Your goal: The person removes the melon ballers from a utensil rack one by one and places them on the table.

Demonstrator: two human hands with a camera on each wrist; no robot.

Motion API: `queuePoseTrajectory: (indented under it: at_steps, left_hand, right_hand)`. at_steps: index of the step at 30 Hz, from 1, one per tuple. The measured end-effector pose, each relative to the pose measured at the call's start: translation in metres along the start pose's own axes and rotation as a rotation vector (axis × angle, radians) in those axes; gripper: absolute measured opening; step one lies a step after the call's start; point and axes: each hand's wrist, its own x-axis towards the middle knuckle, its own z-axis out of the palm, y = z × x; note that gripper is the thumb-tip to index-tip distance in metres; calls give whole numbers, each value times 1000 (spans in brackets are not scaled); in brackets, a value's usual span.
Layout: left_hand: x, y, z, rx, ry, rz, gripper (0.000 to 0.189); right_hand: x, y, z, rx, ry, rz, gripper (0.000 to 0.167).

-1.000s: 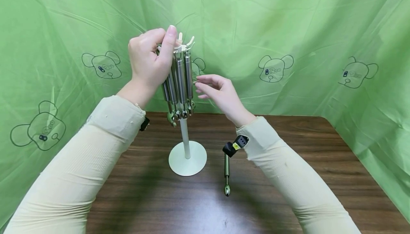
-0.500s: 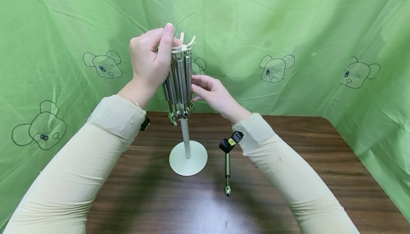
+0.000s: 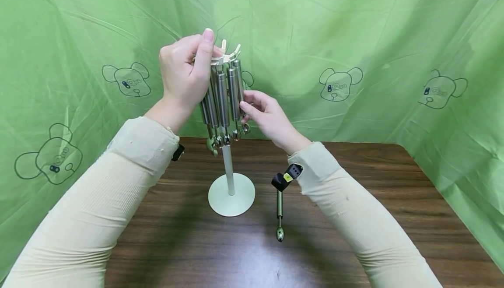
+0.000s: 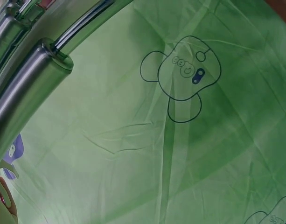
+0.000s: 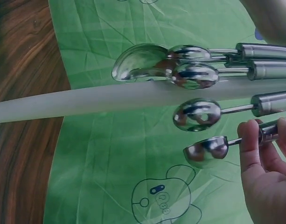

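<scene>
Several steel melon ballers (image 3: pixel 222 100) hang by their handles from the hooks (image 3: pixel 236 51) of a white stand (image 3: pixel 228 170). My left hand (image 3: pixel 183 67) is wrapped around the stand's top, thumb up; the part inside the fist is hidden. On the right side, my right hand (image 3: pixel 267 108) pinches the handle of one hanging melon baller (image 5: pixel 205 151), whose round scoop points down below the fingers. In the left wrist view a steel handle (image 4: pixel 33 84) shows close up beside a pale hook (image 4: pixel 8 170).
Another melon baller (image 3: pixel 280 218) lies on the brown wooden table (image 3: pixel 354 218), partly behind the right wrist camera (image 3: pixel 286 177). The stand's round base (image 3: pixel 231 207) rests on the table. Green cloth (image 3: pixel 283 25) with bear drawings surrounds it.
My right hand has moved left to the hanging tools and taken hold of the one at the right, which has swung slightly outward. My left hand has stayed on the stand's top.
</scene>
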Motion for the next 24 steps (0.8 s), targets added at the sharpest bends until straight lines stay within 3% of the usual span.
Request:
queuePoseTrajectory:
  at_steps: [12, 24]
  left_hand:
    - [-2, -1, 0, -9, -4, 13, 41]
    - [-3, -3, 2, 12, -3, 26, 41]
  right_hand:
    - [-5, -15, -9, 65, 40, -19, 35]
    - [-25, -35, -19, 152, 79, -82, 33]
